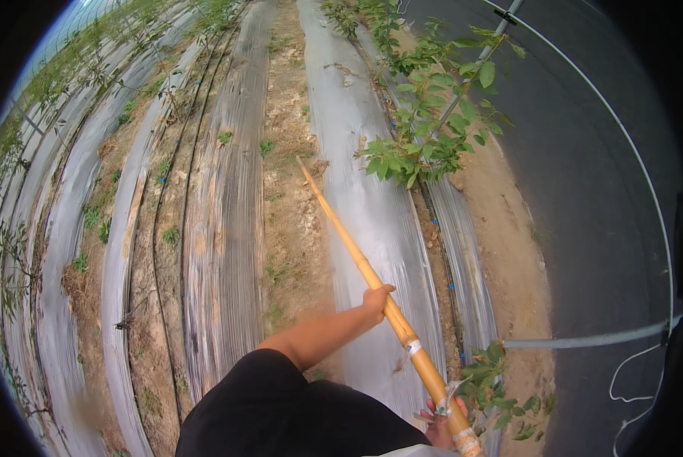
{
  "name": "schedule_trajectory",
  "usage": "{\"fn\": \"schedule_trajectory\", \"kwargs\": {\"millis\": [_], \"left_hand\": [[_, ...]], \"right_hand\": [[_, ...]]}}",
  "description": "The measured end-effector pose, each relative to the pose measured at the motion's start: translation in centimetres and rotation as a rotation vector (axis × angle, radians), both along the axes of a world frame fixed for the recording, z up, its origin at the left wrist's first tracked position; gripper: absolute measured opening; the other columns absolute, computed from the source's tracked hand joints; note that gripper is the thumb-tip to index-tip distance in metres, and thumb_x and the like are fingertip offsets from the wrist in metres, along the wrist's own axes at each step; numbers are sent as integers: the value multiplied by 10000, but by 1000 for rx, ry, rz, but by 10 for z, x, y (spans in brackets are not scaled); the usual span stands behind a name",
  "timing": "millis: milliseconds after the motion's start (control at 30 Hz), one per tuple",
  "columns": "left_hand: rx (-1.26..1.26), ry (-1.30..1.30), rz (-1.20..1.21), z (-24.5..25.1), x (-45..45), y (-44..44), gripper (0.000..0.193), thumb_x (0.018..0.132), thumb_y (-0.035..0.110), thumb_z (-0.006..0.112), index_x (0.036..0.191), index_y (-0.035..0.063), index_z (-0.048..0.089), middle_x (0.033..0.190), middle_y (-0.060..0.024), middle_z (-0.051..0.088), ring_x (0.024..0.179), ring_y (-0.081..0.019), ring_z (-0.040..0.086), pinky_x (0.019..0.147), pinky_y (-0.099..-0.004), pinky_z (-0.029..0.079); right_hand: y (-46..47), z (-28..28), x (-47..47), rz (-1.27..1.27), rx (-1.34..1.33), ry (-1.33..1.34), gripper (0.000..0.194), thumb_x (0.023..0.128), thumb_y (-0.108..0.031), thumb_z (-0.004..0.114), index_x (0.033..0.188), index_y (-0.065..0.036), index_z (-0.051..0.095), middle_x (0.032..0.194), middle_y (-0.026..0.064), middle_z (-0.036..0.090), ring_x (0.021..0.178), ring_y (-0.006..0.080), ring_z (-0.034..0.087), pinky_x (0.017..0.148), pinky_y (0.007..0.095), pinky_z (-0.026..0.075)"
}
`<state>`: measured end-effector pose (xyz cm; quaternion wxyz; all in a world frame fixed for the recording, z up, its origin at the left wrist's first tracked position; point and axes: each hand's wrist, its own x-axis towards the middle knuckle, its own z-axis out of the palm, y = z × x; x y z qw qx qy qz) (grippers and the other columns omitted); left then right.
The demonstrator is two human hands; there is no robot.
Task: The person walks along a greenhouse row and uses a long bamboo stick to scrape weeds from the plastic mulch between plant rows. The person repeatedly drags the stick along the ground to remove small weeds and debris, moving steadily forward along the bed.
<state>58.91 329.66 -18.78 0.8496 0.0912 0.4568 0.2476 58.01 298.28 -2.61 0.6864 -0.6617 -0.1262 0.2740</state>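
Observation:
A long bamboo pole slants from the lower right up to a thin tip above the soil strip. My left hand is wrapped around its middle, the arm stretched out from a black sleeve. Lower down, at the thicker end, my right hand is partly hidden behind the pole and grips it. Beside those fingers shows a small greyish, flat object, too unclear to name. White tape circles the pole below my left hand, and clear plastic wrapping clings to it near my right hand.
Silvery plastic mulch film covers long beds between soil strips. Black drip lines run along them. Leafy plants stand on the right, near a metal pipe, a white cord and dark ground sheeting.

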Motion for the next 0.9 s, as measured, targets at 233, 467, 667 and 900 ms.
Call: {"fn": "schedule_trajectory", "kwargs": {"millis": [233, 467, 667, 900], "left_hand": [[-56, 49, 9, 8, -26, -77, 337, 696, 87, 614, 893, -92, 408, 775, -181, 479, 617, -335, 563, 486, -417, 536], [9, -23, 223, 29, -34, 11, 338, 701, 82, 604, 930, -63, 403, 785, -156, 444, 583, -291, 512, 533, -416, 521], [-23, -125, 232, 44, -30, 28, 346, 704, 87, 611, 938, -48, 395, 768, -136, 426, 595, -280, 499, 536, -425, 520], [-64, -83, 270, 52, -34, 53, 306, 705, 79, 599, 895, -50, 397, 712, -131, 425, 528, -287, 492, 494, -427, 502]], "right_hand": [[-59, 0, 29, -122, -138, 499, 631, 716, -107, 667, 1223, -118, 292, 1202, 189, 418, 899, 296, 573, 698, 415, 539], [24, 14, 15, 307, 132, -112, 635, 706, -147, 706, 1209, -87, 323, 1229, 195, 383, 972, 315, 534, 748, 383, 516], [59, 51, 8, 235, 96, -169, 646, 699, -164, 716, 1196, -67, 315, 1266, 180, 373, 932, 292, 549, 760, 345, 497], [79, 45, 7, 233, 87, -241, 673, 689, -188, 709, 1220, -73, 313, 1270, 165, 383, 917, 276, 558, 741, 339, 508]]}}
